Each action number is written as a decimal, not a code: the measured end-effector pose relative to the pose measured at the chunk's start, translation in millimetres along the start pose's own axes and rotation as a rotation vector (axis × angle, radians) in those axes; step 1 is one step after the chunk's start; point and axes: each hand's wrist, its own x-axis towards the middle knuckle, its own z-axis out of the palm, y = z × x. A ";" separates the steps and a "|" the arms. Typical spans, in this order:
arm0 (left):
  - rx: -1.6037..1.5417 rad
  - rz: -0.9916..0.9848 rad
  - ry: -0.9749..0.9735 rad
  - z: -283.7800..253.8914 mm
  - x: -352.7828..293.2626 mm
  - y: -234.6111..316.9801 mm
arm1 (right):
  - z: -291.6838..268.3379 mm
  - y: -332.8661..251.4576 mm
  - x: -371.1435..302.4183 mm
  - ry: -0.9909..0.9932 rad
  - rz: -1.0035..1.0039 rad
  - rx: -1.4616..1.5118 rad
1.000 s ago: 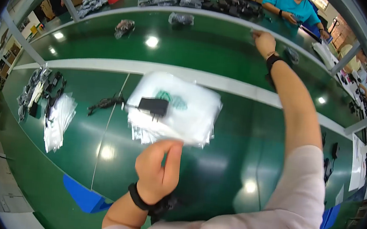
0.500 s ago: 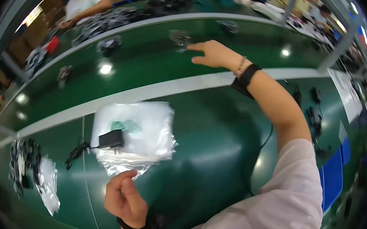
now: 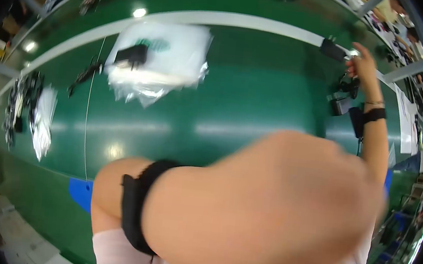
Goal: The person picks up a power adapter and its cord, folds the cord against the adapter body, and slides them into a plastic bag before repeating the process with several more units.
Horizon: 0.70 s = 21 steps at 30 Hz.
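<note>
One black adapter on clear bags

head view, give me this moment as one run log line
left hand: raised close to camera, blurred, grip unclear | right hand: reaching to black parts at table's right | black adapter on clear bag stack

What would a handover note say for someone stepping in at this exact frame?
Left hand: raised close to the camera, blurred; grip cannot be told.
Right hand: stretched far right, fingers at a small black adapter by the white strip; whether it is gripped is unclear.
Stack of clear bags lies on the green table, one black adapter on top.
More black adapters wait below the right hand.
</note>
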 end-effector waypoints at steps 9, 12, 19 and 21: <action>0.265 -0.082 0.021 20.4 -26.4 41.5 | -18.2 -105.3 -61.9 -0.448 -0.326 0.784; -0.126 -0.143 -0.031 37.9 -25.3 -20.1 | 20.1 -145.0 -108.6 -0.965 -0.145 1.408; -1.249 -0.364 0.732 41.6 -26.9 -148.6 | 100.1 -162.9 -133.2 -1.055 -0.083 1.289; -1.181 -0.382 0.760 26.0 -32.5 -157.5 | 109.8 -168.0 -127.2 -1.245 -0.060 1.304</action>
